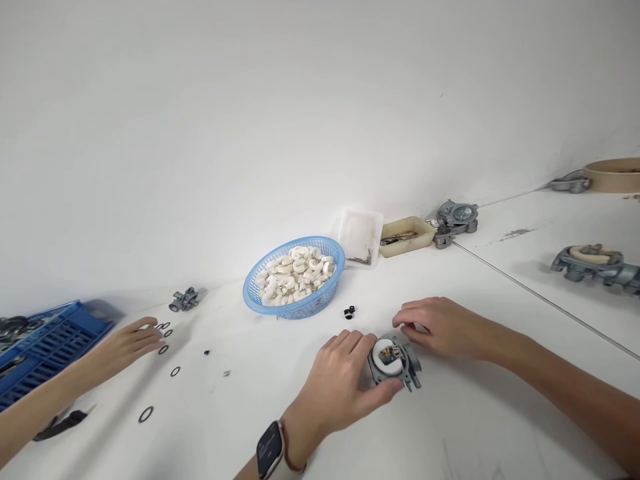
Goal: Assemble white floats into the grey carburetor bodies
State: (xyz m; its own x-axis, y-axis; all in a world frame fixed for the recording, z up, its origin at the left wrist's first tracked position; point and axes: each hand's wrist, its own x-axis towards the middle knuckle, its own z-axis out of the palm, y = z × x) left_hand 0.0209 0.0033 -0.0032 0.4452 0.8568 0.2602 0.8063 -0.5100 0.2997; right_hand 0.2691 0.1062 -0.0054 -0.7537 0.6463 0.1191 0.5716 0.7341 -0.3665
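My left hand, with a watch on its wrist, grips a grey metal carburetor body on the white table. The carburetor lies with its open side up, showing a white curved float and small brass parts inside. Just past the carburetor's far right side is my right hand, its fingers bent and the thumb close to them. Whatever may be between those fingertips is too small to make out. Beyond the carburetor lie small black parts.
A blue basket of white floats stands ahead, beside a clear tray and a beige tray. More carburetors lie around. At left, another person's hand is near several black rings and a blue crate.
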